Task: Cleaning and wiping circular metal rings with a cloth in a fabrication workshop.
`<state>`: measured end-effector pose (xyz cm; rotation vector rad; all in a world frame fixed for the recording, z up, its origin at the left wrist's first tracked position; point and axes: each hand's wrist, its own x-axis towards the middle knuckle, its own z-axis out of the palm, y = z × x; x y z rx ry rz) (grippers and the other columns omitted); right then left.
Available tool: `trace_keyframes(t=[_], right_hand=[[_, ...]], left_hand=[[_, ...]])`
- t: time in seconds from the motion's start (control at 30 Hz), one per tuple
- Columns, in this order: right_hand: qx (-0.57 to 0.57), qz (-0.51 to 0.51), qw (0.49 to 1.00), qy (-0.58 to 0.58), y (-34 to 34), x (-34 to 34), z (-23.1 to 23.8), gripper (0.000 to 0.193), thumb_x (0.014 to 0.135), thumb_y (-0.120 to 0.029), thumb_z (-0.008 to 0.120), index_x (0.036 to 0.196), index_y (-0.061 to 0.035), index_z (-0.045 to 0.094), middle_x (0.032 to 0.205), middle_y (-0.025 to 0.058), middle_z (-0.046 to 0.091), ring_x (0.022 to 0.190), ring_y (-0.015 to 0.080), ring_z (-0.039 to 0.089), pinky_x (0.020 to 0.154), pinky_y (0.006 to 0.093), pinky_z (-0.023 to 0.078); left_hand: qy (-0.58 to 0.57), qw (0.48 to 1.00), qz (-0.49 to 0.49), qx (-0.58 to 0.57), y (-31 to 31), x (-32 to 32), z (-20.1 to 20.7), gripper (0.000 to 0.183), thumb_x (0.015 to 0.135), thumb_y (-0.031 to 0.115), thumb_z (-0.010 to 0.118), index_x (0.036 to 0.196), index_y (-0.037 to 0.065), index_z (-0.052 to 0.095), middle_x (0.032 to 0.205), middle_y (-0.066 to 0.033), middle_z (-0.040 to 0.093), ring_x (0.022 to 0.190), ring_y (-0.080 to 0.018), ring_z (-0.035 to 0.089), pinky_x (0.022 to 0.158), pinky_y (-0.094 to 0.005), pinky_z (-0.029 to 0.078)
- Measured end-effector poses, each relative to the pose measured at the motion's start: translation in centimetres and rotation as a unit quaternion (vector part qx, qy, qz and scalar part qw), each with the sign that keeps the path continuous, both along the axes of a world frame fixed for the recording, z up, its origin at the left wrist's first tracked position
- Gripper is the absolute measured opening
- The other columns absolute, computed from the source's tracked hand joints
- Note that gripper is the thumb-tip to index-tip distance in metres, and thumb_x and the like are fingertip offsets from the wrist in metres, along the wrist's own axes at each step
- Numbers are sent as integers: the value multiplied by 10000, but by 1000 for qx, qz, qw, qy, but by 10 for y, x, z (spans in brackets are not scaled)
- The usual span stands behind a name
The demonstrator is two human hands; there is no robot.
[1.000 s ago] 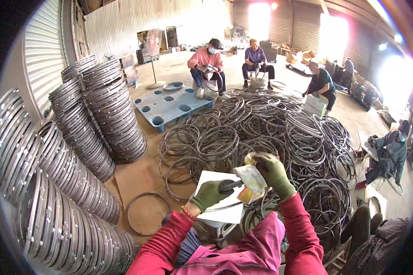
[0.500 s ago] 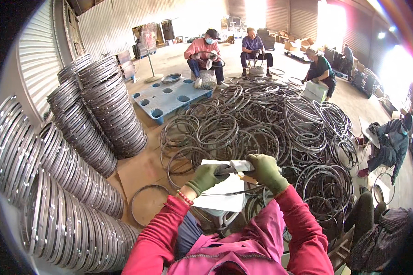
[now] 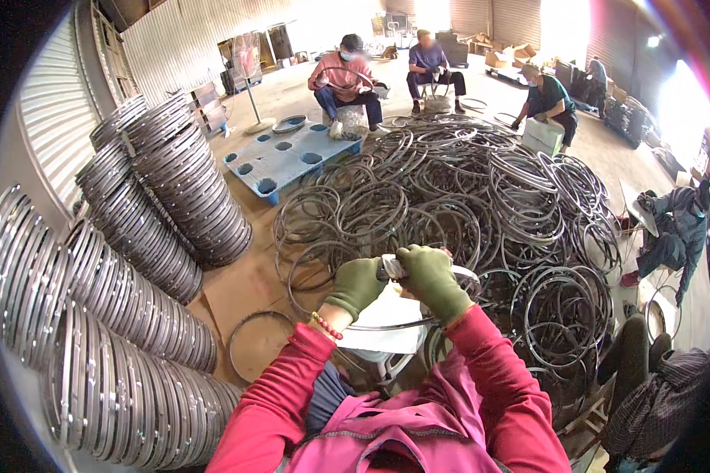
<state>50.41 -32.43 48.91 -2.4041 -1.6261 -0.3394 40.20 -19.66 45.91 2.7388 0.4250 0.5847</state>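
Both my hands wear olive-green gloves and are closed in front of me, side by side. A dark wheel rim (image 3: 396,325) is in my left hand (image 3: 356,285), its near edge curving low over a white sheet (image 3: 383,340) on a low support. My right hand (image 3: 434,284) grips a crumpled white cloth (image 3: 392,268) against the rim, close to the left hand's fingers. The gloves hide part of the rim between them. Just beyond my hands lies a large heap of loose rims (image 3: 450,189).
Tall leaning stacks of rims (image 3: 185,181) line the left side. A single rim (image 3: 252,347) lies on cardboard nearby. Past the heap stand a blue pallet (image 3: 292,162) and a fan (image 3: 247,71). Several people sit around the heap, one holding a rim (image 3: 347,72).
My hands have come closer together and slightly higher, covering more of the rim and cloth. The person in pink across the heap has raised a rim.
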Motion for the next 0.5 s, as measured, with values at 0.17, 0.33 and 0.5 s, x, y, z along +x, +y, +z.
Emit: trace_keyframes(t=[0.17, 0.33, 0.5], right_hand=[[1, 28, 997, 69, -12, 9, -4, 343, 631, -295, 725, 893, -119, 590, 797, 77, 629, 775, 265, 644, 646, 383, 513], [132, -13, 963, 234, -73, 60, -73, 439, 607, -295, 749, 965, -87, 602, 886, 130, 637, 821, 319, 619, 703, 381, 498], [219, -23, 965, 141, -69, 53, -71, 398, 662, -251, 717, 963, -50, 552, 882, 148, 602, 836, 343, 586, 703, 415, 471]], left_hand=[[21, 998, -30, -51, 7, -11, 4, 176, 730, 195, 615, 850, 65, 624, 761, -189, 613, 727, -360, 605, 609, -420, 461], [-20, 990, -38, -135, 25, -28, -9, 265, 689, 110, 640, 950, 72, 650, 851, -153, 644, 774, -283, 635, 672, -351, 487], [-29, 997, -14, -73, 23, -16, -13, 201, 713, 177, 630, 901, 115, 665, 821, -151, 637, 765, -315, 624, 668, -391, 491]])
